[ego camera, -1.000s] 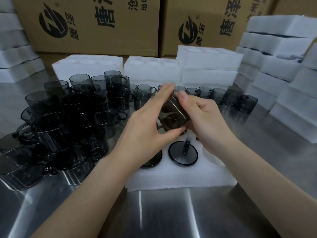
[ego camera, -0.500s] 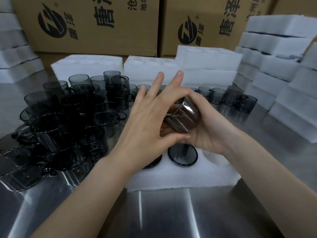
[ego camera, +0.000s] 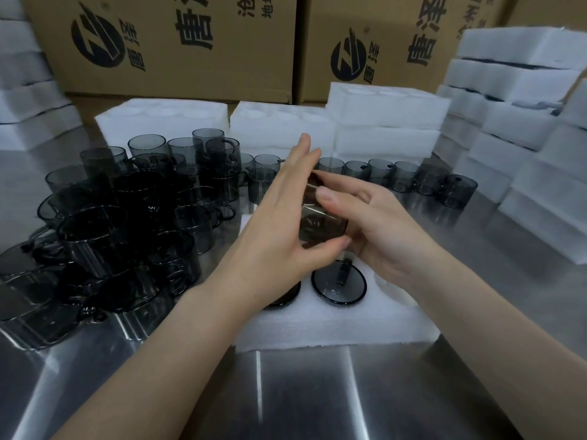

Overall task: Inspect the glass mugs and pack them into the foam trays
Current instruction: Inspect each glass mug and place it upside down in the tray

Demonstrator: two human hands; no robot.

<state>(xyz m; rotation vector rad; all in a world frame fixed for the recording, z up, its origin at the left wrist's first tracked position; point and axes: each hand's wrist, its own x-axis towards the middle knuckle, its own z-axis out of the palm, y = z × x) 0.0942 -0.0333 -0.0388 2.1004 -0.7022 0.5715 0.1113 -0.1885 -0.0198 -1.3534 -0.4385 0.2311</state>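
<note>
**A:** Where's the mug under inspection?

**B:** Off the table, between both hands, just above the foam tray (ego camera: 333, 322). The held mug (ego camera: 320, 223) is smoky glass and tilted. Motion blur hides which way its mouth faces.

**A:** The grip?

**B:** The right hand (ego camera: 378, 236) grasps it, thumb laid across the top, fingers curled round the far side and underneath. The left hand (ego camera: 276, 236) is unclenched. Its fingers are straight along the mug's left side, and its thumb reaches beneath the mug.

**A:** And the tray?

**B:** White foam, mid-width on the steel table (ego camera: 286, 392), toward the near edge. One packed mug (ego camera: 338, 285) sits in a pocket and shows as a dark ring with its handle toward the far edge. A second packed mug (ego camera: 284, 296) sits just left of it, mostly hidden by the left wrist.

**A:** The stock?

**B:** A crowd of loose mugs (ego camera: 127, 217) sits toward the left edge, some nested, some lying over near the front. A row of upright mugs (ego camera: 397, 176) stands toward the far edge, beyond the hands and running right.

**A:** Around them?

**B:** Spare foam trays (ego camera: 162, 119) lie along the far edge, with two stacked at the right end. Taller foam stacks (ego camera: 524, 122) line the right edge. Printed cardboard boxes (ego camera: 178, 42) stand behind everything.
</note>
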